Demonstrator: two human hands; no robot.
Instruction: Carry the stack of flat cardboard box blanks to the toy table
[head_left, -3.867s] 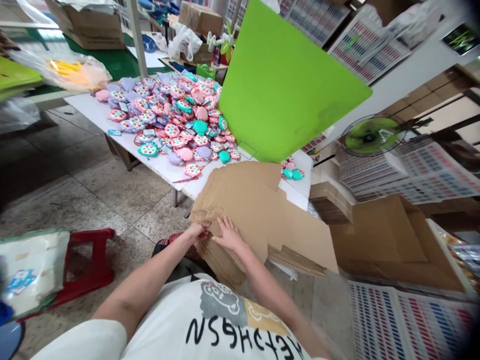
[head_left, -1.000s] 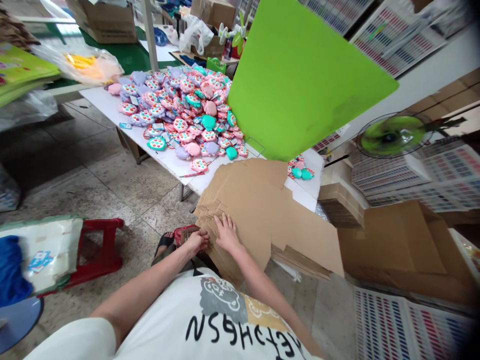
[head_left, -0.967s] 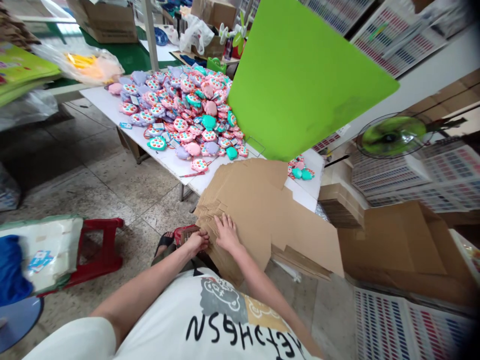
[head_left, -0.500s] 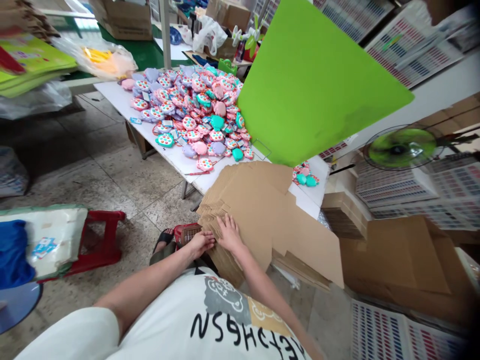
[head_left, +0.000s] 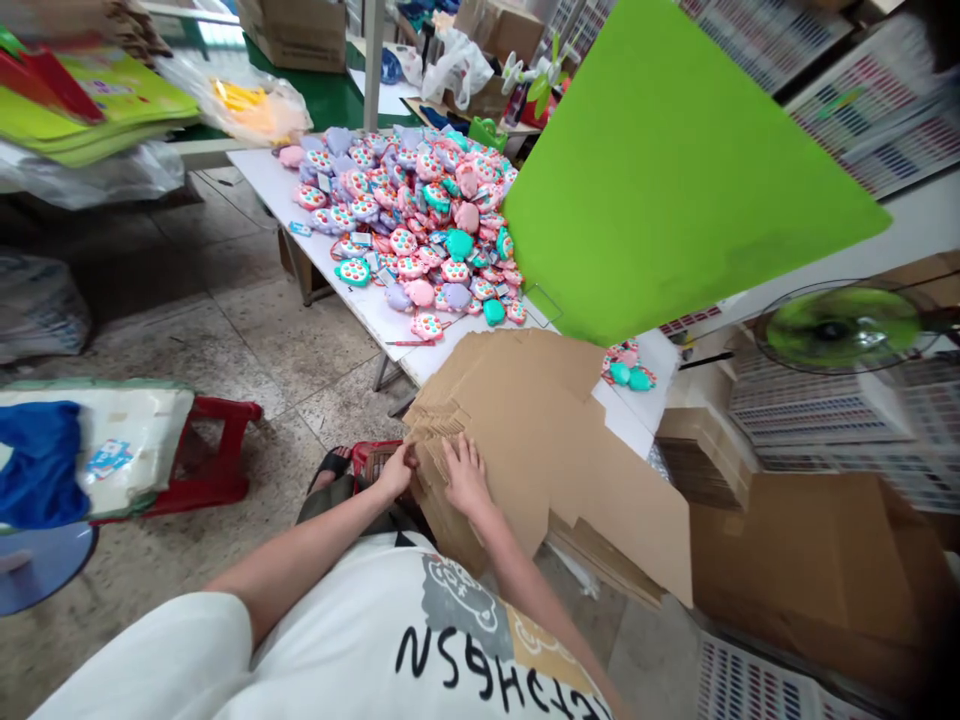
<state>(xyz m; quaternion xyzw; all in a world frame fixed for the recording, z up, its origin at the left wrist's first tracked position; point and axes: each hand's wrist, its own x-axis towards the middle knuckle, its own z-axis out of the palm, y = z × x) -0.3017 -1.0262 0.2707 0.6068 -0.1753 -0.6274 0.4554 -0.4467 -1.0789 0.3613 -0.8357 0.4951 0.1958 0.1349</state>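
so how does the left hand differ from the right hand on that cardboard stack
The left hand is curled at the near edge of the cardboard stack, fingertips pinching the sheet edges; the right hand lies flat on top, fingers spread. The left hand sits at the stack's side toward the floor, while the right hand presses its upper face. Both are bare and touch the same stack.

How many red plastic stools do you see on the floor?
1. The red stool stands on the floor at the left, under a white board with a blue cloth. Something red by the left hand is mostly hidden.
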